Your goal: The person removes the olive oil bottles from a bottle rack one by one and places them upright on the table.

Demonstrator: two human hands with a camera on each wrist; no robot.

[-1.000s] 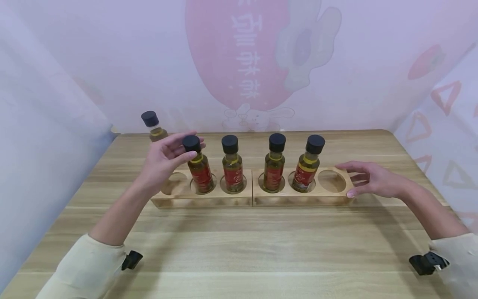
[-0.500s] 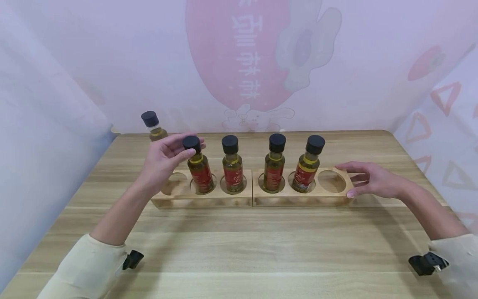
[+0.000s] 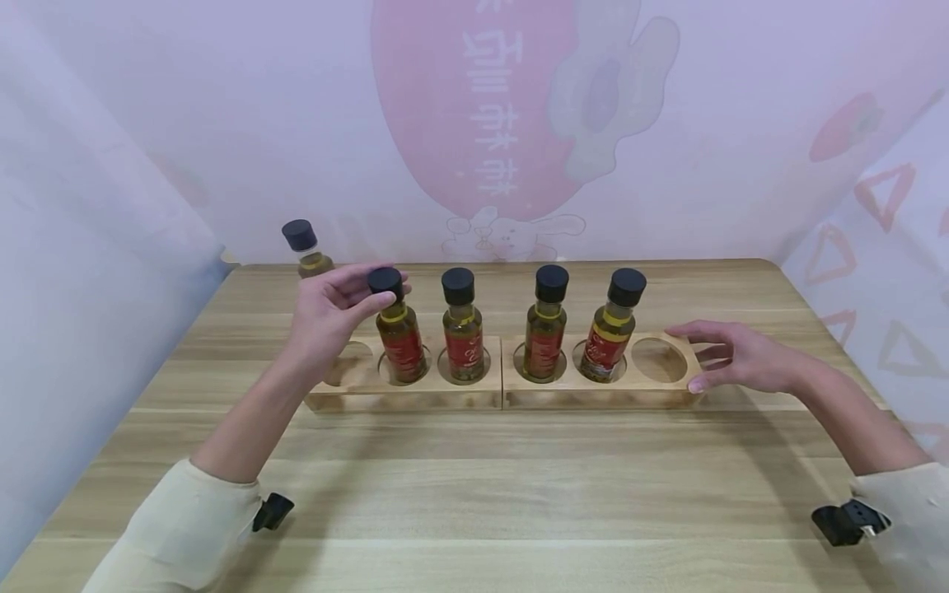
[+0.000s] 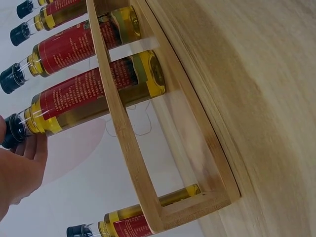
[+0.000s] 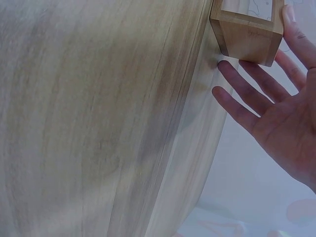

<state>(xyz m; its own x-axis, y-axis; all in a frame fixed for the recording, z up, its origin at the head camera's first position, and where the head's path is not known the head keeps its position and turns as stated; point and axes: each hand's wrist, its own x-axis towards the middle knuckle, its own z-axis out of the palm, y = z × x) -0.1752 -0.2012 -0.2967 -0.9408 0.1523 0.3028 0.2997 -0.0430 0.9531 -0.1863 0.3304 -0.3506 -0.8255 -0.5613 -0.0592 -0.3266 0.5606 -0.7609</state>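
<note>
In the head view my left hand (image 3: 322, 317) pinches the black cap of an olive oil bottle (image 3: 404, 354) with a red label. That bottle leans slightly, its base down in the middle hole of the left wooden rack (image 3: 404, 402). The left wrist view shows its bottom (image 4: 157, 74) low inside the frame. A second bottle (image 3: 465, 350) stands in the hole beside it. My right hand (image 3: 752, 362) holds the outer end of the right wooden rack (image 3: 600, 399), thumb at the front corner and index finger at the back. The other fingers (image 5: 239, 111) stretch out near the rack's end.
The right rack carries two more bottles (image 3: 544, 350) (image 3: 606, 350); its outermost hole (image 3: 658, 360) is bare, like the leftmost hole (image 3: 348, 362). Behind my left hand stands another bottle (image 3: 315, 263). The wooden table (image 3: 474, 494) meets a printed curtain (image 3: 296, 123) at the back.
My left hand and the top of the bottle it pinches have shifted slightly to the right. My right hand and the other bottles look unchanged.
</note>
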